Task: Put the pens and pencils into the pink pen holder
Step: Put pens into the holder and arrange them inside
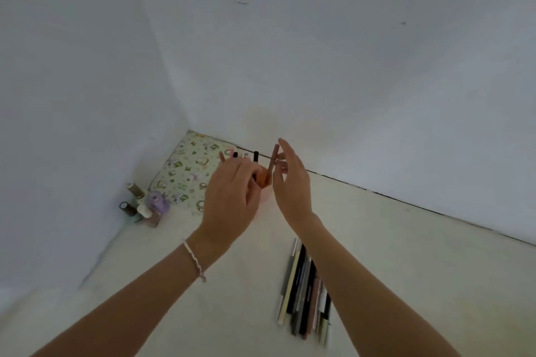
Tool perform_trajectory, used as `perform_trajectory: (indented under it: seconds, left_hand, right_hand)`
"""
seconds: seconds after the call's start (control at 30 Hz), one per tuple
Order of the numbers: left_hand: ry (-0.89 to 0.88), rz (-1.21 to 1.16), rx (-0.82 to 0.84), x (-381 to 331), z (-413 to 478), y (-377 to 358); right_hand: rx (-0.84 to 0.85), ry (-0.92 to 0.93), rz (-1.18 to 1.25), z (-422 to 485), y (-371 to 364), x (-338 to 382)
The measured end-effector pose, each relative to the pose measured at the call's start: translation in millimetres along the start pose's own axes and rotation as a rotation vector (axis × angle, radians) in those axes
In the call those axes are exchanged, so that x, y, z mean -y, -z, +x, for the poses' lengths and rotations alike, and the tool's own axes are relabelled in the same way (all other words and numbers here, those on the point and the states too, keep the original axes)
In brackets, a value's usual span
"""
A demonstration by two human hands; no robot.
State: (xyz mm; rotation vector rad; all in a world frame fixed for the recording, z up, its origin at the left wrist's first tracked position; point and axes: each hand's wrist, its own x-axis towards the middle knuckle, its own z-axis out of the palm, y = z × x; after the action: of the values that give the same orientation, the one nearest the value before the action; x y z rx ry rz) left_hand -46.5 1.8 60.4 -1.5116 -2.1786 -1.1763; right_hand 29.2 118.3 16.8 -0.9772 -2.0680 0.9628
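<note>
The pink pen holder [265, 180] stands on the white table, mostly hidden behind my hands. Several pens stick up out of it, among them a black pen [256, 156]. My left hand [229, 194] is in front of the holder on its left, with fingers curled against its side. My right hand [290, 180] is just right of the holder with fingers straight and spread. A brownish-pink pen [273, 161] stands tilted in the holder beside those fingers. A pile of several pens and pencils [304, 287] lies on the table near my right forearm.
A floral pouch [188, 171] lies in the corner behind the holder. Several nail polish bottles [145, 203] stand to its left by the wall. White walls close the table [406, 255] at the back and left.
</note>
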Motion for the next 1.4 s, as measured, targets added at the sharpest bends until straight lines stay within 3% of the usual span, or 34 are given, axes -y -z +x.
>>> perform_trajectory:
  seconds: [0.07,0.2,0.3,0.63,0.7,0.83,0.93,1.17,1.4]
  left_hand:
    - [0.099,-0.05,0.171,-13.4,-26.1,-14.8]
    - [0.535,0.012,0.751,-30.3,-72.9,-55.4]
    - [0.674,0.057,0.947,-42.8,-91.9,-72.8]
    - [0.681,0.147,0.866,-70.6,-109.5,-95.5]
    - [0.678,0.12,0.848,-69.7,-108.8,-94.9]
    - [0.704,-0.005,0.654,-65.1,-94.8,-89.4]
    - [0.679,-0.122,0.554,-62.6,-84.3,-83.2]
    - [0.597,-0.288,0.418,-62.3,-73.8,-69.9]
    - [0.453,-0.358,0.118,-45.0,-17.4,-42.9]
  right_hand:
    - [0.003,-0.01,-0.02,0.1,14.3,-1.5]
    - [-0.016,-0.065,-0.02,-3.1,55.7,-7.5]
    - [-0.09,-0.126,-0.026,-16.4,90.1,-20.1]
    - [-0.118,-0.329,-0.124,-93.3,139.5,-65.9]
    - [-0.035,-0.41,-0.192,-106.3,138.5,-73.2]
    - [0.308,-0.608,-0.352,-129.1,130.9,-87.9]
    - [0.362,-0.655,-0.374,-144.1,117.1,-92.4]
    - [0.256,-0.652,-0.284,-146.5,106.7,-91.7]
    - [-0.189,-0.626,0.059,-89.8,144.3,-61.0]
